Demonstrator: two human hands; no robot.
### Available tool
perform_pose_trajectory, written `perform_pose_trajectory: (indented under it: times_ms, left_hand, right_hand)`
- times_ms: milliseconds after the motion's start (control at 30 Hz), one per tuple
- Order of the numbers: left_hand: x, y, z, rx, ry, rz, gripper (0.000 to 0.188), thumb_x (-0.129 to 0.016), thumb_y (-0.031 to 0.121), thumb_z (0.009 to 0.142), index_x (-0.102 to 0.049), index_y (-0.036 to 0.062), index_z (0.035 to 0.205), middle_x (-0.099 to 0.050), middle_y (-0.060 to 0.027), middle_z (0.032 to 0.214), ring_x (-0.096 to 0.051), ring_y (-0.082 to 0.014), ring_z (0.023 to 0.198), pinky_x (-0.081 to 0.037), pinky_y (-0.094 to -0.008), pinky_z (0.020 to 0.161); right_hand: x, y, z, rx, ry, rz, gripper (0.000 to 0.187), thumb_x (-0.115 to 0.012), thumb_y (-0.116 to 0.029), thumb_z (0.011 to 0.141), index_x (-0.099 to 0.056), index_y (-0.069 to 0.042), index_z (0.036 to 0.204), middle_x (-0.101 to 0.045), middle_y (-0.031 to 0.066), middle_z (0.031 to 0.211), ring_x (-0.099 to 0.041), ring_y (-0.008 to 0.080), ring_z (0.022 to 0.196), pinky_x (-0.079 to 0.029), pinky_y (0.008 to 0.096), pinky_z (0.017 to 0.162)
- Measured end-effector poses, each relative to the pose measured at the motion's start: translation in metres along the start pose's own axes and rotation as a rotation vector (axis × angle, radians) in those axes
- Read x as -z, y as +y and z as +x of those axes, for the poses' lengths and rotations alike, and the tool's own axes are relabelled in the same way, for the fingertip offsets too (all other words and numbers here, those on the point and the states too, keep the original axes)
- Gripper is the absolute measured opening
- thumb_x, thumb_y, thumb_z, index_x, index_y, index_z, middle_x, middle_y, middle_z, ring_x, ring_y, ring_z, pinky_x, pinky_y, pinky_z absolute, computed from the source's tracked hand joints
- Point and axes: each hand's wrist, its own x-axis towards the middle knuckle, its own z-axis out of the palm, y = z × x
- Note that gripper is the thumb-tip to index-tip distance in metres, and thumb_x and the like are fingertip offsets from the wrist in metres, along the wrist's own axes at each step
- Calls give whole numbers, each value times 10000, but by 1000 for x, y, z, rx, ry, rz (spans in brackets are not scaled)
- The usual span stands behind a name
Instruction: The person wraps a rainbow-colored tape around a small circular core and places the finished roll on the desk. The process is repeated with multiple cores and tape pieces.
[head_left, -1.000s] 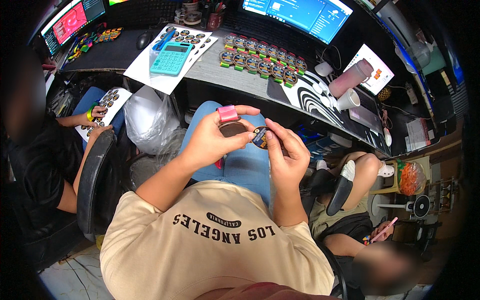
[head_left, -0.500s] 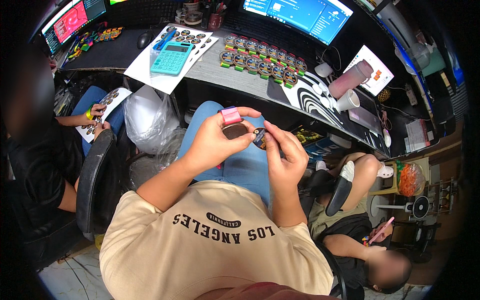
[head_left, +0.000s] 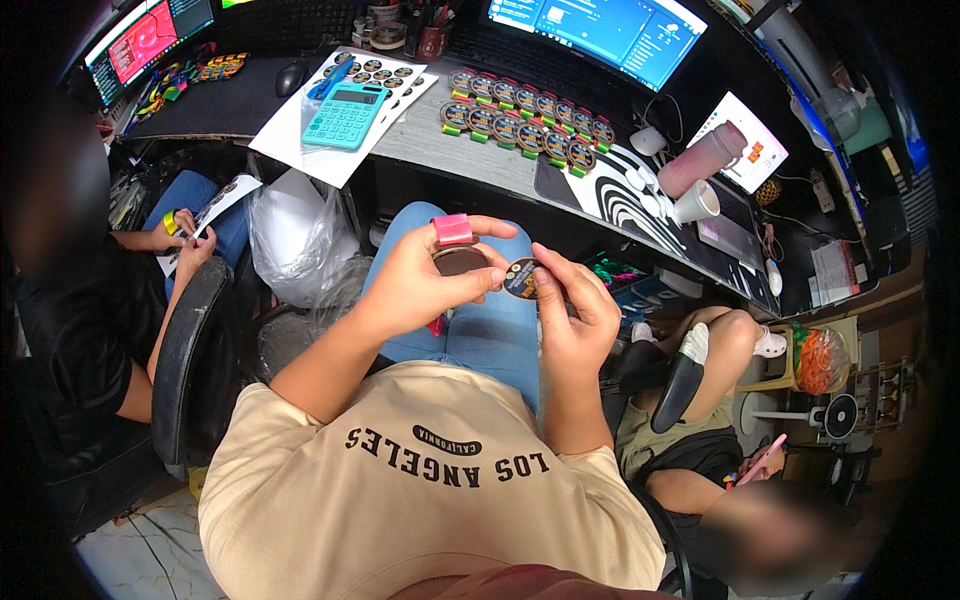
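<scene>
Over my lap, my left hand [head_left: 425, 275] is closed on a round medal [head_left: 462, 262] with a plain dark brown face. A folded pink ribbon [head_left: 453, 229] stands at its upper edge, by my fingers. My right hand [head_left: 575, 305] pinches a round black printed sticker [head_left: 521, 279] between thumb and fingers, close to my left thumb. The sticker is tilted and sits just right of the medal. On the desk beyond, rows of finished-looking round medals [head_left: 515, 125] with coloured ribbons lie side by side.
Sticker sheets [head_left: 275, 140], a turquoise calculator [head_left: 345, 115] and a blue cutter lie on the desk [head_left: 420, 135]. A pink tumbler [head_left: 700, 160] and white cup [head_left: 697, 201] stand at right. One person sits at left with a sticker sheet [head_left: 225, 200]; another at right holds a phone [head_left: 762, 460].
My left hand has turned the medal so more of its brown face shows. The sticker in my right hand has tilted flatter. The person at left has lowered and turned the sheet.
</scene>
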Motion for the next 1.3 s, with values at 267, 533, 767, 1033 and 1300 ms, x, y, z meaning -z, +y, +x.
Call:
perform_pose_trajectory:
  times_ms: [267,533,767,1033,1300]
  left_hand:
    - [2,0,1,-11,-39,28,362,-699,57,849,-593,2,1191,-681,11,871,-575,-26,740,-465,-192,657]
    - [-5,0,1,-81,10,105,385,-707,12,825,-589,-2,1192,-676,-5,885,-613,-52,805,-494,-206,719]
    - [-11,0,-1,-83,54,92,330,-647,-14,828,-608,9,1155,-628,27,855,-588,-41,830,-489,-204,755]
    - [-9,-3,1,-94,17,94,357,-686,-12,818,-591,-5,1163,-648,4,875,-602,-52,823,-492,-207,732]
    - [3,-3,3,37,-57,-72,402,-756,5,779,-584,-3,1142,-680,-50,860,-649,-112,752,-538,-251,634]
  right_hand:
    - [0,1,0,32,-17,-8,233,-653,42,819,-721,-23,1032,-706,125,876,-666,194,776,-511,287,719]
    - [-2,-1,-1,92,9,-49,233,-657,48,808,-718,-24,1021,-696,120,837,-658,206,739,-503,299,697]
    - [-4,0,-2,134,21,-85,245,-657,50,802,-716,-26,1027,-694,112,819,-658,207,725,-492,298,707]
    - [-3,1,-2,144,17,-75,236,-653,50,803,-711,-13,1023,-693,110,810,-663,215,726,-489,301,710]
    - [4,16,-3,-343,-103,514,184,-668,17,855,-638,16,1037,-691,103,913,-638,113,743,-510,240,613]
